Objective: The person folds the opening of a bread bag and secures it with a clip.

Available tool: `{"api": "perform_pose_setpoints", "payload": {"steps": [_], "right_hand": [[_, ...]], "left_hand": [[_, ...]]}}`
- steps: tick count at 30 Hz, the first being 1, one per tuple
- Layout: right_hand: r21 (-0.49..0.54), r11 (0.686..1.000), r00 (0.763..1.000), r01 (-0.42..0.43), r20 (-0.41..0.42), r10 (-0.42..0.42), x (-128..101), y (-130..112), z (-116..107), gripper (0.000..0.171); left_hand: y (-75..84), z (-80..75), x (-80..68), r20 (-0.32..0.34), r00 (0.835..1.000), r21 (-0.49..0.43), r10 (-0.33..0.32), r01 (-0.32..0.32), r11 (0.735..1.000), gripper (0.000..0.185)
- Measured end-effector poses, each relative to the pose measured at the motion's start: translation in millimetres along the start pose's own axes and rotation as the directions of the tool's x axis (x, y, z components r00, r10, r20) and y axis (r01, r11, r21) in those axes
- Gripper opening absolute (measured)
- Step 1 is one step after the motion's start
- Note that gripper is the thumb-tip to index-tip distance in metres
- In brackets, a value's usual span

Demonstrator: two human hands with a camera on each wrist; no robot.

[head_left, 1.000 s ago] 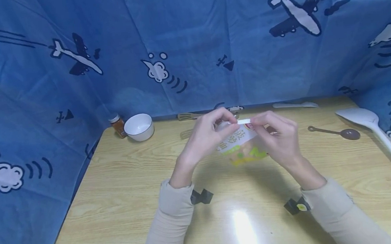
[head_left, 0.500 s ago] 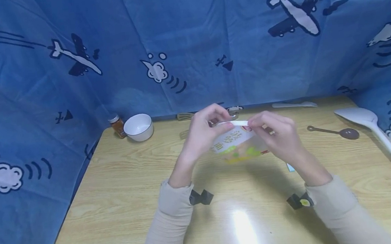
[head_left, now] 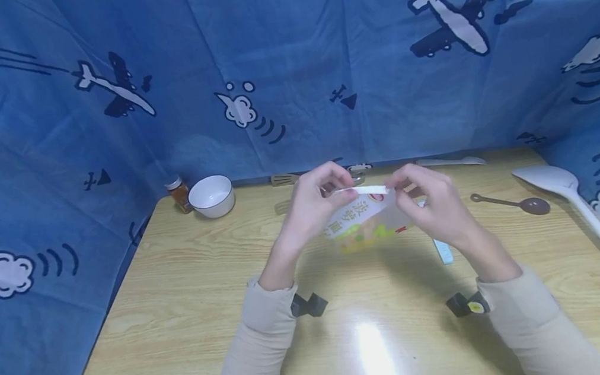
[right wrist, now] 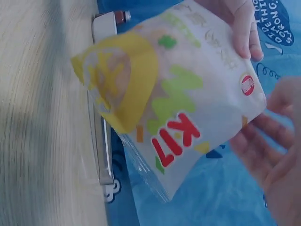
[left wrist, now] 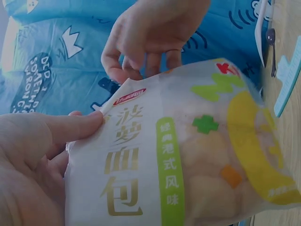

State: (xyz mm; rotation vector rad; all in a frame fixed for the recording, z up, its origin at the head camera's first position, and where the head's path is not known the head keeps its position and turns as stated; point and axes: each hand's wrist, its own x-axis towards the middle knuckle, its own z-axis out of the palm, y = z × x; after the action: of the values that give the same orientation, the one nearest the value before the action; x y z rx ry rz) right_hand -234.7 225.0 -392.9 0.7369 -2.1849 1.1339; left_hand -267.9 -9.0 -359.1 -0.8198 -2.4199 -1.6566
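A packaged bread bag [head_left: 362,226], white and see-through with gold characters and green and yellow print, is held up above the wooden table. My left hand [head_left: 309,207] pinches its white top edge from the left, the thumb flat on the front in the left wrist view. My right hand [head_left: 432,202] has thumb and fingertips at the top right corner, and in the right wrist view that bag corner [right wrist: 256,94] sits between them. Pale bread [left wrist: 207,174] shows through the lower half of the wrapper. Behind the right hand lies a light blue flat strip [head_left: 443,251].
A white bowl [head_left: 211,196] and a small spice jar [head_left: 177,195] stand at the back left. Along the back lie a slotted wooden turner [head_left: 284,180] and a white utensil [head_left: 453,162]. To the right are a brown spoon [head_left: 534,205] and a large white wooden-handled spatula [head_left: 551,177].
My right hand has shifted slightly right along the bag's top edge, and the light blue strip has come into view behind it. The left hand and the bag have moved slightly left.
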Motion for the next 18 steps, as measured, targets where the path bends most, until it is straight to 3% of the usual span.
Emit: {"api": "perform_pose_setpoints", "payload": {"steps": [2, 4, 7, 10, 18], "right_hand": [[0.060, 0.985, 0.987, -0.159, 0.040, 0.157, 1, -6, -1, 0.024], [0.134, 0.947, 0.954, -0.292, 0.103, 0.280, 3, -11, -1, 0.026], [0.203, 0.882, 0.899, -0.424, 0.209, 0.384, 5, -16, 0, 0.032], [0.231, 0.838, 0.860, -0.495, 0.265, 0.435, 6, -16, 2, 0.033], [0.248, 0.811, 0.841, -0.530, 0.273, 0.467, 3, -9, 3, 0.019]], "left_hand": [[1.2, -0.7, -0.8, -0.021, 1.000, 0.013, 0.008, -0.007, 1.000, 0.013], [2.5, -1.3, -1.4, -0.035, 0.999, 0.023, 0.010, -0.009, 1.000, 0.014], [4.3, -1.7, -1.8, -0.033, 0.999, 0.027, 0.012, -0.011, 1.000, 0.014], [5.0, -1.9, -2.5, -0.028, 1.000, 0.027, 0.008, -0.008, 1.000, 0.014], [4.5, -2.9, -4.0, -0.013, 1.000, 0.024, 0.000, 0.000, 1.000, 0.019]]}}
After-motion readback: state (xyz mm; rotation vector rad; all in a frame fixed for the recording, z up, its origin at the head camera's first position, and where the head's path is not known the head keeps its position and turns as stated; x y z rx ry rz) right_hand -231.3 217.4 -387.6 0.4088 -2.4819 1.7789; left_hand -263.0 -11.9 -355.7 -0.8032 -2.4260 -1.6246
